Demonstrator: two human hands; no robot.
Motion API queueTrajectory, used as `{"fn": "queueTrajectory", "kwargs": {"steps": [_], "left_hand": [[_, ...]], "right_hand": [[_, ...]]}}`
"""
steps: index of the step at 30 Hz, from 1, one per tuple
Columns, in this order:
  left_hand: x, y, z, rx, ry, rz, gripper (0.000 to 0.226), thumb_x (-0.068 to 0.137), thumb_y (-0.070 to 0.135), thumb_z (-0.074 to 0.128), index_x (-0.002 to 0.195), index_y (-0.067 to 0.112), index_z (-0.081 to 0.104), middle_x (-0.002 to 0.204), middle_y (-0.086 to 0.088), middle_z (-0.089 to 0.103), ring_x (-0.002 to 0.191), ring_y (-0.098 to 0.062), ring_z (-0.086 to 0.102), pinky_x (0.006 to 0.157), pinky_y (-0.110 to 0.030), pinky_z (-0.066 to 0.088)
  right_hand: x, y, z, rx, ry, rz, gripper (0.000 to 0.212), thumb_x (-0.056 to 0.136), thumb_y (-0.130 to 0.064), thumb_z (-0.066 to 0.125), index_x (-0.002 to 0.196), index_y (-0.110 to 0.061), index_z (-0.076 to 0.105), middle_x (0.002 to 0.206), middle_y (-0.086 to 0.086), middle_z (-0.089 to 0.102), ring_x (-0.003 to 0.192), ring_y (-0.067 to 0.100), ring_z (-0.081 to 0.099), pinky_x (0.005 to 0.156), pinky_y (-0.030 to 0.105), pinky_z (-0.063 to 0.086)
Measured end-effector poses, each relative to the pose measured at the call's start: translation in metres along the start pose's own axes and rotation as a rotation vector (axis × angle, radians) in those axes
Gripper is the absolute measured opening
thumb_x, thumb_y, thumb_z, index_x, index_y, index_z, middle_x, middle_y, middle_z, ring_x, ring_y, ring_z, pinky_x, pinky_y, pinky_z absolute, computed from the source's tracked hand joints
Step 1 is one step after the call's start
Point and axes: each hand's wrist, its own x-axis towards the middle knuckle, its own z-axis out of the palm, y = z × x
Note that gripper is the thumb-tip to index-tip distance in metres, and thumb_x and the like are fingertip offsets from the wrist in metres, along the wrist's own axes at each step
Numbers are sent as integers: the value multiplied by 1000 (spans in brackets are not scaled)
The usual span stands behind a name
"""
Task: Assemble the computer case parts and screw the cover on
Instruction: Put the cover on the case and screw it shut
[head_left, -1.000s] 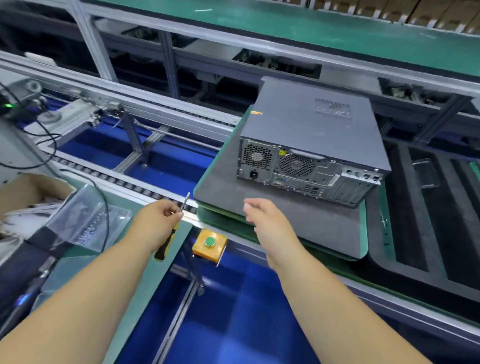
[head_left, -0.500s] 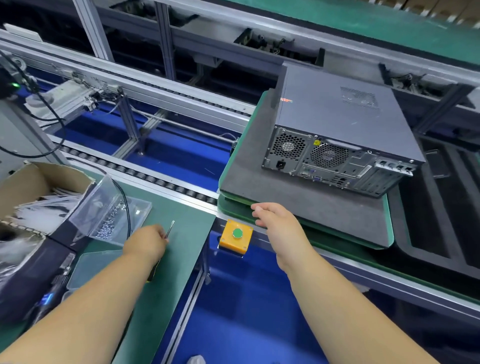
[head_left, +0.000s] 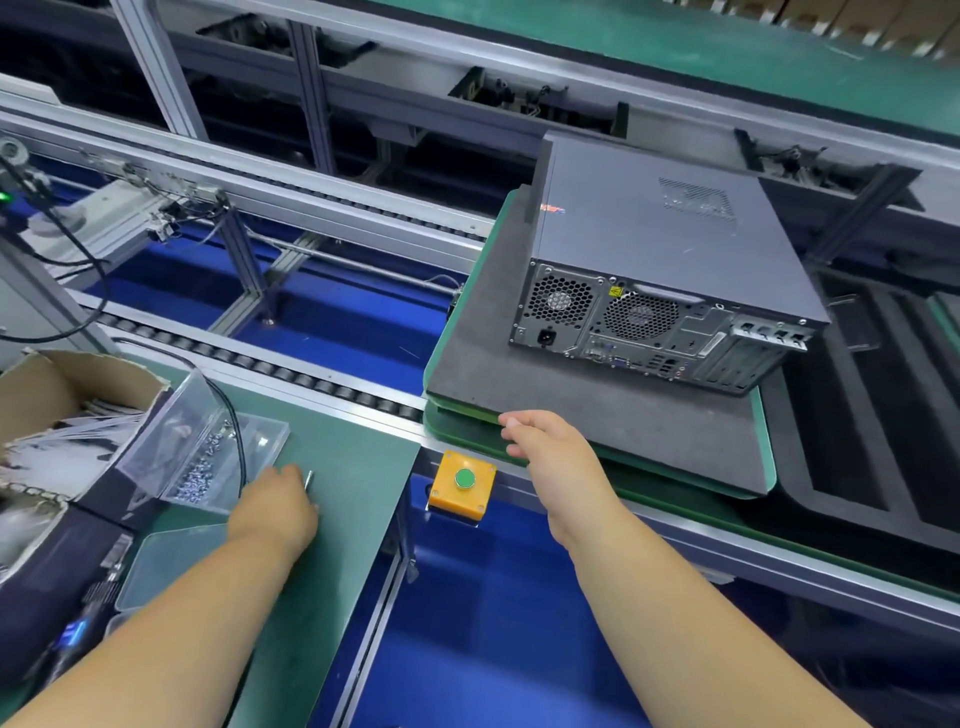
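left hand (head_left: 278, 506) down on green bench mat (head_left: 337, 519), clutching one screwdriver (head_left: 309, 479), only metal tip poking out. right hand (head_left: 545, 447) loose, fingers at edge of green pallet (head_left: 467, 415), nothing held. one computer case (head_left: 670, 275), cover on, sits on grey foam pad (head_left: 483, 364) well beyond. one yellow button box (head_left: 461, 486) between hands, one clear box of screws (head_left: 208, 462) just left.

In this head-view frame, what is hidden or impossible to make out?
- Screwdriver: only the tip shows; the left hand covers the rest.
- Right hand fingertips: curled out of sight at the green pallet edge.
- Computer case cover screws: too small to tell.
- Case front: faces away.
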Motion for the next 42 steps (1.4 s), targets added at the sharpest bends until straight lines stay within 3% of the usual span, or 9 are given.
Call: {"fn": "queueTrajectory", "kwargs": {"steps": [3, 8, 15, 19, 22, 24, 31, 37, 42], "left_hand": [[0, 19, -9, -157, 62, 74, 45, 87, 29, 64, 128, 13, 54, 130, -13, 52, 116, -33, 54, 95, -40, 45], [-14, 72, -25, -460, 95, 383, 47, 86, 20, 68, 131, 18, 54, 129, -3, 52, 118, -23, 52, 99, -39, 44], [-25, 125, -25, -308, -16, 674, 56, 85, 21, 66, 137, 29, 47, 136, 7, 46, 115, -14, 50, 97, -29, 43], [-23, 128, -16, -151, -126, 687, 56, 84, 15, 59, 138, 26, 48, 138, 3, 47, 124, -19, 46, 101, -34, 42], [-23, 123, -10, -80, -196, 676, 56, 84, 15, 58, 138, 28, 47, 140, 5, 46, 124, -18, 46, 99, -34, 44], [-23, 120, -8, -35, -234, 692, 59, 83, 14, 59, 140, 28, 46, 142, 6, 44, 126, -18, 45, 100, -35, 43], [-22, 115, -5, -1, -280, 723, 66, 85, 14, 59, 145, 30, 39, 149, 7, 38, 125, -19, 46, 101, -35, 42], [-25, 119, 0, 145, -229, 732, 64, 87, 11, 55, 145, 29, 37, 154, 4, 29, 124, -24, 47, 101, -34, 42], [-28, 128, -3, 242, -187, 734, 52, 85, 12, 55, 134, 26, 43, 134, -1, 41, 106, -25, 54, 87, -31, 41]], "right_hand": [[5, 3, -10, 12, -2, -3, 16, 99, -35, 52, 109, -32, 64, 113, -14, 63, 105, 4, 56, 63, 19, 35], [15, 18, -22, -46, 19, -28, 14, 99, -36, 52, 107, -36, 63, 107, -16, 61, 95, 0, 54, 61, 19, 37], [40, 55, -16, -518, -27, -140, 32, 97, -26, 55, 126, -39, 56, 127, -8, 45, 88, 7, 55, 63, 25, 48], [47, 67, -2, -780, -200, -201, 48, 94, -22, 56, 139, -38, 49, 137, -1, 44, 114, 23, 53, 87, 38, 51], [49, 74, 8, -941, -324, -210, 55, 97, -24, 52, 148, -38, 40, 150, 2, 38, 133, 29, 38, 106, 43, 40], [50, 79, 12, -1055, -362, -201, 59, 98, -26, 50, 153, -37, 32, 156, 3, 31, 137, 31, 33, 111, 44, 34], [54, 86, 21, -1211, -363, -191, 67, 97, -26, 48, 157, -35, 19, 153, 8, 29, 132, 32, 36, 109, 42, 33], [54, 87, 28, -1243, -347, -191, 69, 93, -22, 50, 156, -31, 22, 144, 11, 32, 125, 33, 39, 105, 42, 33], [56, 82, 31, -1223, -344, -172, 61, 92, -20, 50, 149, -31, 34, 135, 9, 36, 116, 32, 42, 97, 40, 36]]}}
